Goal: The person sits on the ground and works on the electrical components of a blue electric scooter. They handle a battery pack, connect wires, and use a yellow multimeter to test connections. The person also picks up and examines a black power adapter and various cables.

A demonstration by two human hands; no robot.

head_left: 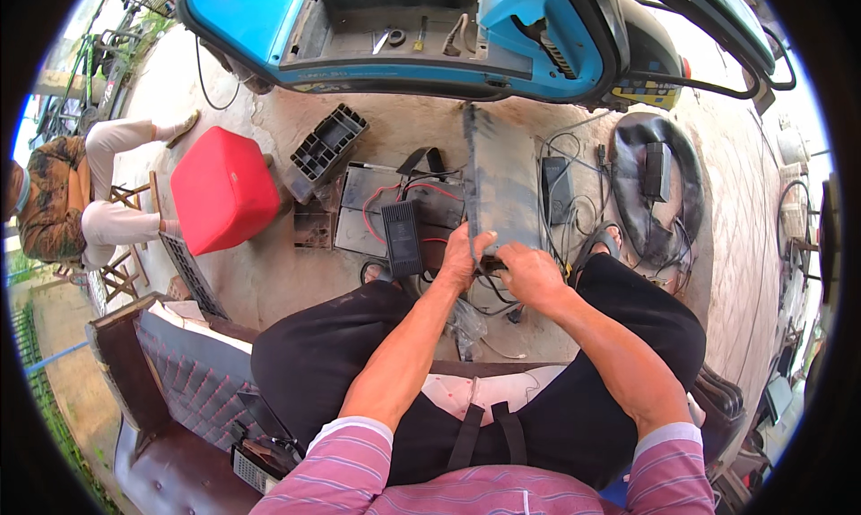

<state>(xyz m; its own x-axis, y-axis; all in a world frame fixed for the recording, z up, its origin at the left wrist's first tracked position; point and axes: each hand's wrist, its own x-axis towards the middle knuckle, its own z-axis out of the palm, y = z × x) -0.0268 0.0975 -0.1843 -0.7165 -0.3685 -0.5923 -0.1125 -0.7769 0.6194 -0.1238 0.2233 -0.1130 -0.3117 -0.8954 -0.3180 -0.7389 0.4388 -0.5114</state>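
A dusty dark-grey slab-like case (504, 170) stands between my feet, tilted up from the ground. My left hand (459, 257) grips its near left edge, thumb laid over the side. At its near end my right hand (533, 274) has its fingers bent and pressed at a dark spot, perhaps a cable or connector, which the fingers mostly hide. Just left of my left hand is a black ribbed power adapter (402, 237). Red and black wires (368, 212) run near it, over a flat grey case (355, 226).
Right of the slab lie a black adapter (557, 190), tangled cables and a black ring-shaped cushion or tube (625, 192) with another adapter (658, 171). A red padded stool (224, 192) and black plastic tray (328, 144) stand left. A blue vehicle (395, 71) spans the far side. Another person (58, 196) sits far left.
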